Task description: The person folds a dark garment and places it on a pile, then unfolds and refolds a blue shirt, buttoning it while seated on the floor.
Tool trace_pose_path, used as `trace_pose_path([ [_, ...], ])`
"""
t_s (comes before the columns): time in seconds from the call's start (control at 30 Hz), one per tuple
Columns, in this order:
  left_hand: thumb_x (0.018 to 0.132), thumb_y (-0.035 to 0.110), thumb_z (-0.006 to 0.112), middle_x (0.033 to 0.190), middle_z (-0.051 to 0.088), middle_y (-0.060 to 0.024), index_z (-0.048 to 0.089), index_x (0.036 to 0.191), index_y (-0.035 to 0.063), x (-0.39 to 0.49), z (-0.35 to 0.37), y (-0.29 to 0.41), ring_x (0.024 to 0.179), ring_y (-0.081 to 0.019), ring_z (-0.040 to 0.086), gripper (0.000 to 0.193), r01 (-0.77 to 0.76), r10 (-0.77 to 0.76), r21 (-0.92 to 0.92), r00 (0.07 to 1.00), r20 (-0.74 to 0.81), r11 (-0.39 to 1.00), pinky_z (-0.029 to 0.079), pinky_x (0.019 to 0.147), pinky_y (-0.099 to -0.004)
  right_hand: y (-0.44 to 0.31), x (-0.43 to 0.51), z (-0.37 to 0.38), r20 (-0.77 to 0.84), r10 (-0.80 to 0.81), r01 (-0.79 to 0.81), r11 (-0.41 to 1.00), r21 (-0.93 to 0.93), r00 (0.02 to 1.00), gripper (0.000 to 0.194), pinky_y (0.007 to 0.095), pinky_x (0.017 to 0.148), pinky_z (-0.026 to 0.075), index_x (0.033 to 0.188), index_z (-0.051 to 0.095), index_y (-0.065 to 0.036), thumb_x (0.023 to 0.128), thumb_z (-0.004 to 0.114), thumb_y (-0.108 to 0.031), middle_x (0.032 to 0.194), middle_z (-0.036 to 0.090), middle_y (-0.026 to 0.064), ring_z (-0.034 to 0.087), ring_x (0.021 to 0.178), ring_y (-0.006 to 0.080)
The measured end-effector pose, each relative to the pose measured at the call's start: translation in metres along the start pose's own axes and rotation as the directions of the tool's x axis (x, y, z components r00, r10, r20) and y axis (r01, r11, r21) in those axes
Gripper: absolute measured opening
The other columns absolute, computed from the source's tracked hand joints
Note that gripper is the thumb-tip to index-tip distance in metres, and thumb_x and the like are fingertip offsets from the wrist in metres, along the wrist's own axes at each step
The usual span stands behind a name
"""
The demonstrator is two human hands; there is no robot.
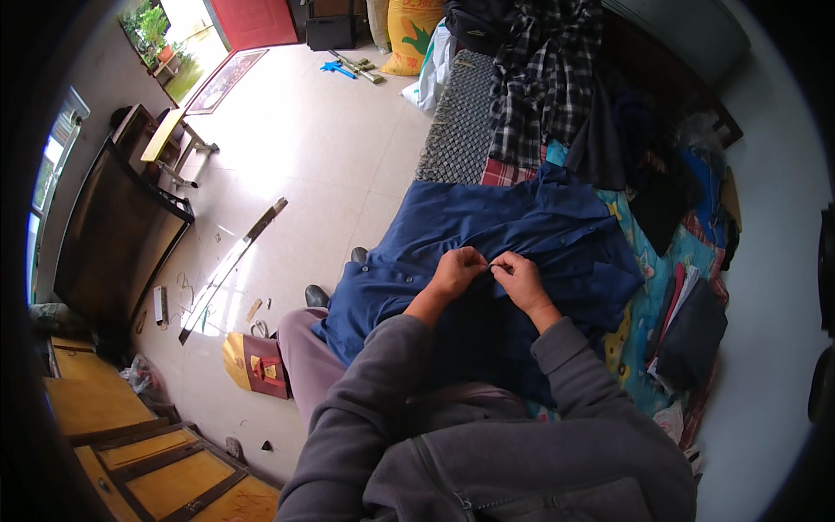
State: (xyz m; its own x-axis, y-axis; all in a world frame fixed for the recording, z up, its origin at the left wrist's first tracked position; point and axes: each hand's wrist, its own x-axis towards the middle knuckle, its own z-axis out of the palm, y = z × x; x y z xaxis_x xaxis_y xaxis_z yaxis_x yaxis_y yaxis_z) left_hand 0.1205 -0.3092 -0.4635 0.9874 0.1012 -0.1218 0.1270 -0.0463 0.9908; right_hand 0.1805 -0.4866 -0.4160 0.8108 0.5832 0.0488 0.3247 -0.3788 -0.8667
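A dark blue button-up shirt (437, 215) lies spread over my lap and the bed before me. My left hand (458, 271) pinches the front edge of the shirt near its middle. Close beside it, my right hand (518, 280) pinches the same edge, fingertips almost touching the left ones. Whether a button sits between the fingers is hidden. Several small buttons show along the fabric, some left of my hands and some toward the collar at the right. A chest pocket or flap of the shirt lies at the far right.
A black-and-white plaid garment (545, 85) and a woven mat (460, 124) lie beyond the shirt. Folded clothes (685, 333) rest at the right on a blue patterned sheet (668, 261). On the floor at left stand a red-and-gold paper bag (258, 365) and a long strip (231, 271).
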Motion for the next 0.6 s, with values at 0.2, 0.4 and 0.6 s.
trace_pose_path([
  [0.2, 0.093, 0.008, 0.07, 0.089, 0.066, 0.0037, 0.07, 0.098, 0.0036, -0.007, -0.01, -0.008, 0.082, -0.0058, 0.058, 0.006, 0.132, -0.109, -0.309, 0.99, 0.093, 0.942, 0.048, 0.078, -0.023, -0.006, 0.007, 0.001, 0.093, 0.107, -0.107, 0.994, -0.01, 0.99, 0.015, 0.0266, 0.065, 0.047, 0.089, 0.07, 0.0, 0.09, 0.071, -0.015, 0.073, 0.066, 0.0017, 0.057, 0.068, 0.0092],
  [0.4, 0.094, 0.012, 0.07, 0.093, 0.066, 0.004, 0.07, 0.102, 0.0056, -0.015, -0.014, 0.0, 0.085, -0.0055, 0.059, 0.01, 0.218, -0.167, -0.52, 0.975, 0.144, 0.826, 0.047, 0.082, -0.021, 0.0, 0.014, 0.001, 0.175, 0.173, -0.189, 0.979, 0.076, 0.969, 0.014, 0.0231, 0.068, 0.045, 0.091, 0.071, 0.0, 0.094, 0.068, -0.013, 0.078, 0.064, -0.0038, 0.054, 0.073, 0.0048],
  [0.6, 0.094, 0.007, 0.067, 0.095, 0.067, 0.0032, 0.069, 0.102, 0.005, -0.015, -0.015, -0.01, 0.088, -0.0074, 0.061, 0.009, 0.172, -0.109, -0.529, 0.983, 0.148, 0.831, 0.048, 0.086, -0.022, -0.004, 0.014, -0.004, 0.306, 0.312, -0.404, 0.862, 0.308, 0.899, 0.014, 0.0207, 0.077, 0.046, 0.096, 0.072, -0.001, 0.096, 0.064, -0.012, 0.089, 0.067, -0.003, 0.057, 0.081, 0.0046],
])
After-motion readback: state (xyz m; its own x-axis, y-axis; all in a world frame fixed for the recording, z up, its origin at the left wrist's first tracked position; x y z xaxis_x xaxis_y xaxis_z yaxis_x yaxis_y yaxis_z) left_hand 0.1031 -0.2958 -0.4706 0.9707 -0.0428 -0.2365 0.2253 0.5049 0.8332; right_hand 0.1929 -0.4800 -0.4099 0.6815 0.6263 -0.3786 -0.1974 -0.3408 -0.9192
